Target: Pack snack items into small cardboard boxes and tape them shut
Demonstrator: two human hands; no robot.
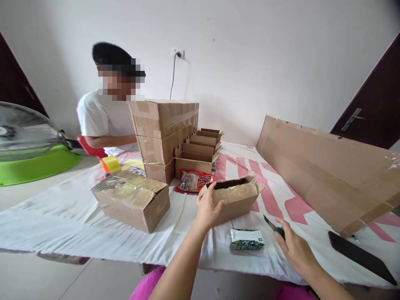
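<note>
My left hand (208,208) grips the left end of a small open cardboard box (237,205), fingers over its rim and thumb along the near side. One flap of that box carries yellowish clear tape. In my right hand (293,246) is a knife (275,227) with a green handle, its blade pointing left toward the box without touching it. Between my hands, close to the table's near edge, lies a green and white carton (246,239). Behind the open box is a red food packet (193,181).
A taped box (131,198) lies to the left, near a yellow tape roll (111,164). Stacked boxes (162,137) and several open boxes (196,156) stand behind. A big cardboard sheet (328,166) and a black phone (361,256) are at right. Another person (103,121) sits opposite, beside a fan (28,141).
</note>
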